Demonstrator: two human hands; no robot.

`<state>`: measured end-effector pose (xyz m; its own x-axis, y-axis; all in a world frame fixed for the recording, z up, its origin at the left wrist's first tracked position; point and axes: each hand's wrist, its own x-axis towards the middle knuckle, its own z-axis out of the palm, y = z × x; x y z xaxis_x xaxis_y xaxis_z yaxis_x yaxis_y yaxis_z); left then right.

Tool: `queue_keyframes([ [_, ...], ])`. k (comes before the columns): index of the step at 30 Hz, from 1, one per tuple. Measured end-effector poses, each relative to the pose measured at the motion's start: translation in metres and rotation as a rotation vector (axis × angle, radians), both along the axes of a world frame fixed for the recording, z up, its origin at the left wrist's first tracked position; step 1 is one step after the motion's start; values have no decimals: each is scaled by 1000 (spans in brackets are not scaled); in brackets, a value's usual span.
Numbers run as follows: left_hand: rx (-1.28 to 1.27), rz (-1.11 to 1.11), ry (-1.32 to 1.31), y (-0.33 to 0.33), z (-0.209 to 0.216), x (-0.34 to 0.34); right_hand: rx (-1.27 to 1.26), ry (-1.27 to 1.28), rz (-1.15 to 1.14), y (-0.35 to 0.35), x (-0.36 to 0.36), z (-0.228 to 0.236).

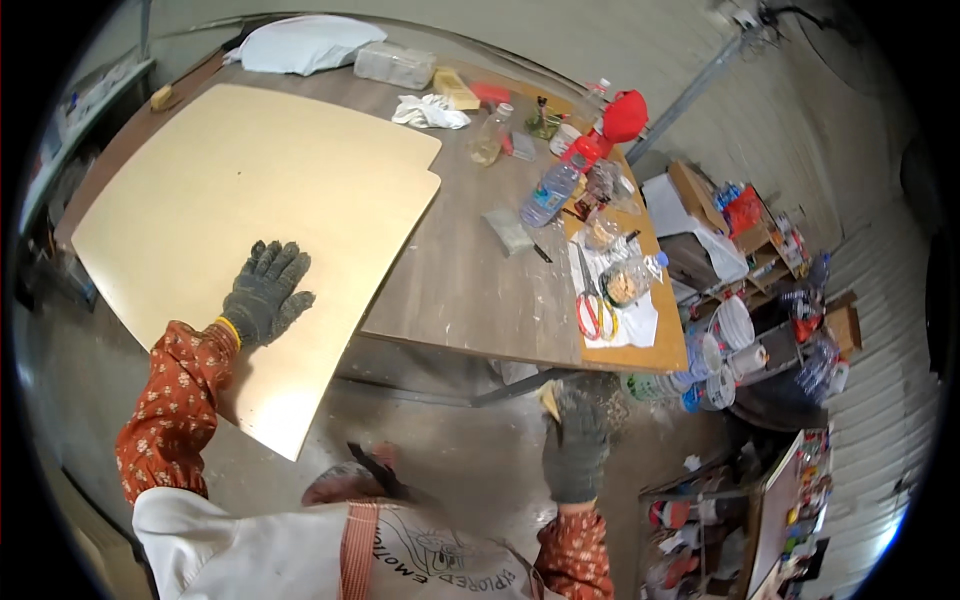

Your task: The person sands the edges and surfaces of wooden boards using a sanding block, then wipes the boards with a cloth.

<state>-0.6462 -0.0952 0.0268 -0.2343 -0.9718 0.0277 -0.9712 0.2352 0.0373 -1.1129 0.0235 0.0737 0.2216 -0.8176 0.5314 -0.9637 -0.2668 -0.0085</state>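
Note:
A large cream panel [330, 170] with a notch in its right edge lies on the brown table [450, 290], its near corner jutting past the front edge. My left hand [266, 295], in a dark grey knit glove with a yellow cuff edge, rests on the panel, fingers stretched out and a little apart. Below the table's front edge, away from the panel, is my right hand [577, 445] in a matching glove. Its fingers are closed on a small pale-yellow piece [549, 398] that sticks out at the thumb side; most of it is hidden.
Bottles [550, 195], red-and-yellow scissors [597, 305], a jar [628, 282] and a red object [622, 118] crowd the table's right side. White gloves [430, 111], a plastic box [395, 64] and a white bag [305, 43] lie farther back. Buckets [733, 322] and a shelf [765, 260] stand right.

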Motion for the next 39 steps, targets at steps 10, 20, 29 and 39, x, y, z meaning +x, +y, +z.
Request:
queue_keyframes([
  [10,-73,28,27,-1,-4,8,132,542,20,-271,-84,-8],
  [20,-326,18,71,-1,-2,1,399,871,407,-359,-20,81],
  [29,-258,218,112,-1,28,-9,275,209,1083,-516,202,53],
  [39,-178,316,119,-1,45,-14,471,-9,99,-721,289,-82],
])
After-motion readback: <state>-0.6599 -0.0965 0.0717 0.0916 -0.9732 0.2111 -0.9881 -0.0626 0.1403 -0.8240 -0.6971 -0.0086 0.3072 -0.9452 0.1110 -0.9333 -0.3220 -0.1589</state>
